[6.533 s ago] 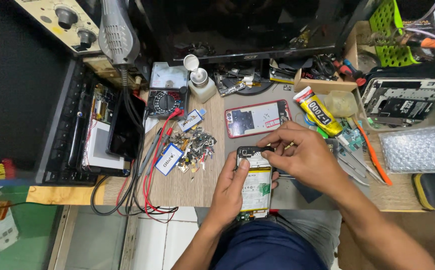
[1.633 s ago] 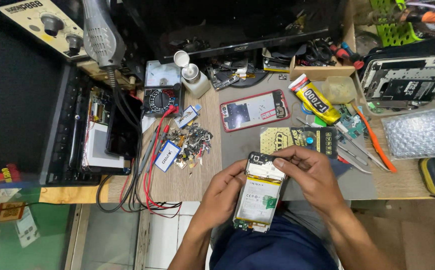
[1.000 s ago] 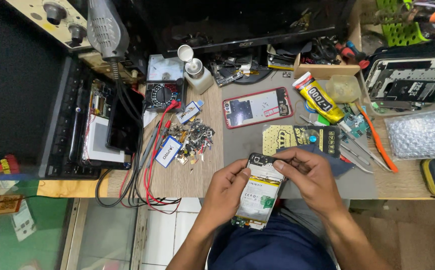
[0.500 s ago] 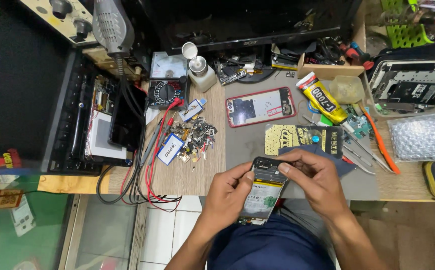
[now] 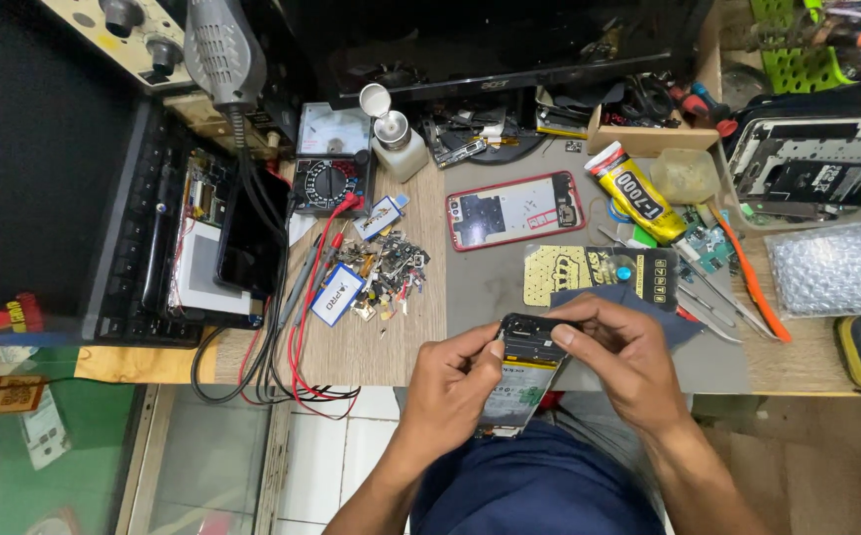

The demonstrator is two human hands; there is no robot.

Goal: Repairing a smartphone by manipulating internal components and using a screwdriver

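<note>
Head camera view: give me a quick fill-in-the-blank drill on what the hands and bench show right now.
1. Both hands, left hand and right hand, hold an opened ____.
2. The phone back cover on the grey mat has a ____ rim.
3. The glue tube is mainly ____.
4. The analogue multimeter has ____ probe leads.

Missing words: phone; red; yellow; red

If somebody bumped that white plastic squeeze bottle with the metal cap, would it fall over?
Probably fairly easily: the white plastic squeeze bottle stands upright, taller than its base. It looks light, so a nudge might slide or tip it. Its squarish body likely would not roll far, and the black dial meter beside it could stop it.
</note>
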